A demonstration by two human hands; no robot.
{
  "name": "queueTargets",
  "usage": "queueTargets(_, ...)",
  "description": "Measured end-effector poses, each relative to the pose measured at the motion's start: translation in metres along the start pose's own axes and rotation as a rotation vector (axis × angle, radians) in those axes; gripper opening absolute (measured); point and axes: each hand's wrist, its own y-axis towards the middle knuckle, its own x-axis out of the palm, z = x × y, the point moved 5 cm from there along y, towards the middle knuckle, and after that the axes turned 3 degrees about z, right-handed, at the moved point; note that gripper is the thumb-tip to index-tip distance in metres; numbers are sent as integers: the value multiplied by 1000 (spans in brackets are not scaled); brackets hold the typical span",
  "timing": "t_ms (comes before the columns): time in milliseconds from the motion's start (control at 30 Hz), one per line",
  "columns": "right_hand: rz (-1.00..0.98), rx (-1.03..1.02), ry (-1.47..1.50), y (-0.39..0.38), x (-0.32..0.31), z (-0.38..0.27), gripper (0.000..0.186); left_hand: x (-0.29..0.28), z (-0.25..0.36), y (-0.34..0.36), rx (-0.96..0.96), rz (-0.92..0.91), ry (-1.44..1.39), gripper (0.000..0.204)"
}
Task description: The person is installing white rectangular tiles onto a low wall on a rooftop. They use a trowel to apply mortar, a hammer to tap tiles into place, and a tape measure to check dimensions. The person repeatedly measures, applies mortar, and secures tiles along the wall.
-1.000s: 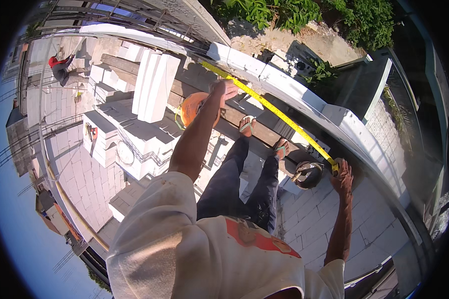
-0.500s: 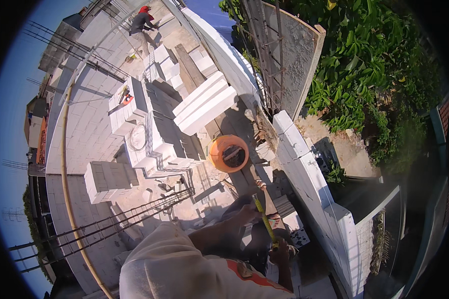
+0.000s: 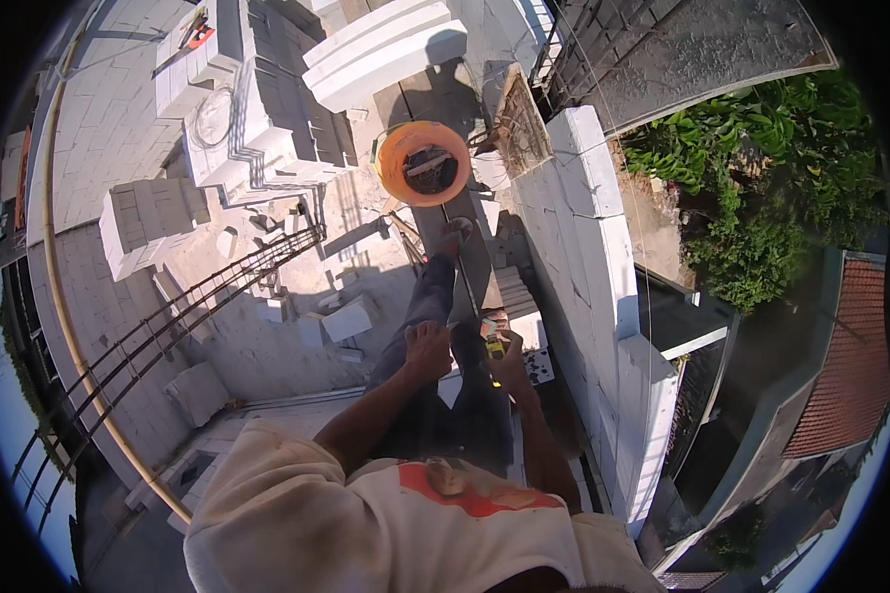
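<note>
My right hand is wrapped round a yellow tape measure, held in front of my right leg. No long stretch of blade shows out of it. My left hand is above my left thigh with its fingers curled in; whatever is under them, if anything, is hidden. My feet are on narrow planks, the left one further forward. Beyond that foot an orange bucket stands on the planks, with dark stuff and a stick-like piece inside.
Stacked white blocks stand ahead left, with long white blocks behind the bucket. Steel rebar juts across on the left. A white block wall runs close on my right, with a drop beyond. Block offcuts litter the floor.
The yellow blade that stretched between my hands no longer shows. My hands have moved apart, and the view has tipped down and turned right. The distant worker is out of view.
</note>
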Motion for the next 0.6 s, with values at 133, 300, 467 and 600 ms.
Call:
queueTargets(133,-5,256,241,74,13,-32,66,4,-20,15,-285,-78,167,108)
queueTargets(300,-128,328,442,246,58,-86,49,6,-56,65,-489,-94,-90,107)
queueTargets(467,53,140,483,426,124,-110,46,1,-79,87,-538,42,-130,80)
queueTargets(600,86,216,227,512,187,-133,52,5,-85,86,-686,45,-213,68)
